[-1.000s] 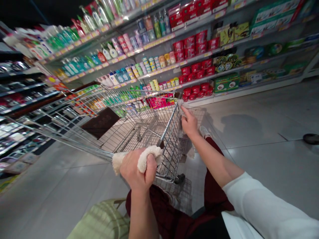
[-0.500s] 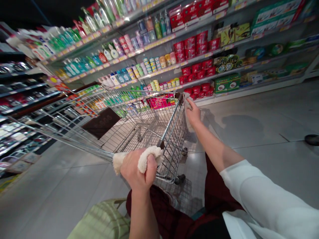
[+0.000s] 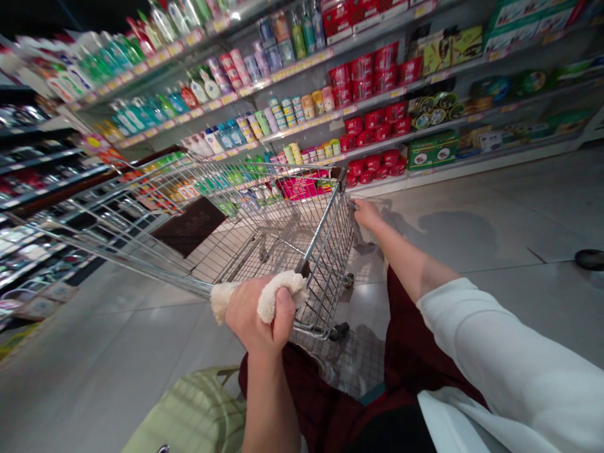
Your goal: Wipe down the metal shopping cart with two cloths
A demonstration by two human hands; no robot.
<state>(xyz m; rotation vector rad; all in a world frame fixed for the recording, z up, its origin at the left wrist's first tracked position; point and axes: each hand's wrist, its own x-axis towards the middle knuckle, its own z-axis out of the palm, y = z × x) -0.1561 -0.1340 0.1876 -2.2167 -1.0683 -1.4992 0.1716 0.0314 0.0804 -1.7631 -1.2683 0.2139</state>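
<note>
A metal shopping cart (image 3: 264, 233) with wire sides stands in front of me, its basket bare. My left hand (image 3: 257, 314) is closed around a cream terry cloth (image 3: 278, 292), pressed over the cart's near top rim by the corner. Farther along, my right hand (image 3: 367, 214) reaches to the outside of the cart's end panel, just below the far corner. Its fingers are closed, and a bit of grey cloth (image 3: 352, 204) shows at the fingertips; most of that cloth is hidden or blurred. A brown plate (image 3: 189, 226) is fixed to the cart's side.
Shelves with bottles, jars and red tubs (image 3: 372, 129) run along the back. Another rack (image 3: 38, 189) of goods stands at left. A pale green bag (image 3: 189, 412) hangs by my left leg. A black wheel (image 3: 589, 258) rests on the tiled floor at right.
My right hand has slid down from the cart's far top corner along the end panel, and less of the grey cloth shows. The left hand keeps its hold on the cream cloth.
</note>
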